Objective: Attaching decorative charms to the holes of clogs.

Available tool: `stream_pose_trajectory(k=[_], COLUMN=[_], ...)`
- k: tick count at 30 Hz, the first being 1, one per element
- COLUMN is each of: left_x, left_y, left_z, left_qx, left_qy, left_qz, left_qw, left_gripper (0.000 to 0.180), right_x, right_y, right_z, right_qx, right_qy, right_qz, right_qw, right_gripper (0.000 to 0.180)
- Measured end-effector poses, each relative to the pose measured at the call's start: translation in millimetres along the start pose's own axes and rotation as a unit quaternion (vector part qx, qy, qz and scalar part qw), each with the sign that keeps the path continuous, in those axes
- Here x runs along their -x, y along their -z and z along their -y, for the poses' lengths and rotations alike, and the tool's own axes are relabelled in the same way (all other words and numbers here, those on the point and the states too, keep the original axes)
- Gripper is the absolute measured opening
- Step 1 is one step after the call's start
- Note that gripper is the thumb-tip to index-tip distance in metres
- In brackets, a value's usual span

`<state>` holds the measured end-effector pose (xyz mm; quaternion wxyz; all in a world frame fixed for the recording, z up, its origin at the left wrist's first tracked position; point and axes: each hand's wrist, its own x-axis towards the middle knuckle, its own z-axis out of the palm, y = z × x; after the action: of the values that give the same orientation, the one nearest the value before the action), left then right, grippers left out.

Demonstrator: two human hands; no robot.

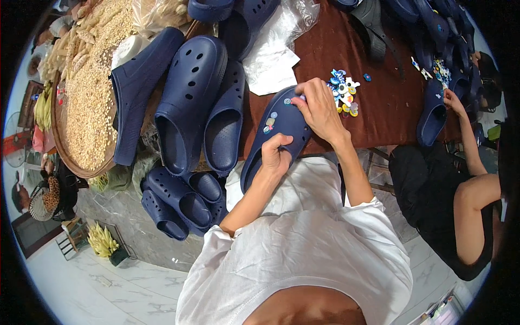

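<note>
A navy clog point(279, 122) lies tilted in front of me, its toe pointing away. Several small colourful shoe charms point(269, 123) sit in holes on its upper. My left hand point(277, 154) grips the clog at its side, thumb on top. At the toe, my right hand point(319, 111) has its thumb and fingers drawn together against the upper; whatever is between the fingertips is too small and covered to make out. Just beyond my right hand is a pile of loose charms point(344, 93) on the brown cloth point(319, 54).
Several navy clogs point(189, 97) stand to the left, with more point(181, 200) below the table edge. A round tray of pale kernels point(89, 124) is at far left. White plastic packaging point(271, 65) lies ahead. On the right, another person's hand point(454, 102) touches a clog point(431, 122).
</note>
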<state>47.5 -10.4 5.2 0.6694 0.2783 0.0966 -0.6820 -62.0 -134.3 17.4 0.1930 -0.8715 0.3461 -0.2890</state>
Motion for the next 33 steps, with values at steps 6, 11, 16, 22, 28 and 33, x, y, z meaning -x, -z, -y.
stream_pose_trajectory(k=[6,11,16,22,28,33], left_x=[-3.5,-3.4,0.5,0.4,3.7,3.5], left_y=[3.0,6.3,-1.8,14.7,7.6,8.2], left_z=[-2.1,-1.8,-1.2,2.9,5.1,5.8], left_qx=[0.006,0.009,0.008,-0.001,0.007,0.009], left_qy=[0.004,0.011,-0.004,0.009,0.006,0.007], left_qz=[0.009,0.02,0.016,0.0,-0.001,0.015], left_qw=[1.0,1.0,1.0,1.0,1.0,1.0], left_gripper=[0.048,0.047,0.045,0.045,0.056,0.061], right_x=[-10.1,2.1,13.7,0.0,-8.8,-9.6], right_y=[0.3,-7.0,4.4,19.2,6.4,1.6], right_z=[-1.0,-7.1,-26.6,-8.9,17.1,13.7], right_qx=[0.042,-0.029,-0.007,0.005,0.009,0.013], right_qy=[0.015,-0.012,-0.209,-0.081,-0.041,-0.04], right_qz=[0.011,-0.128,-0.163,-0.101,0.014,0.008], right_qw=[0.999,0.991,0.964,0.992,0.999,0.999], right_gripper=[0.029,0.034,0.028,0.022,0.032,0.026])
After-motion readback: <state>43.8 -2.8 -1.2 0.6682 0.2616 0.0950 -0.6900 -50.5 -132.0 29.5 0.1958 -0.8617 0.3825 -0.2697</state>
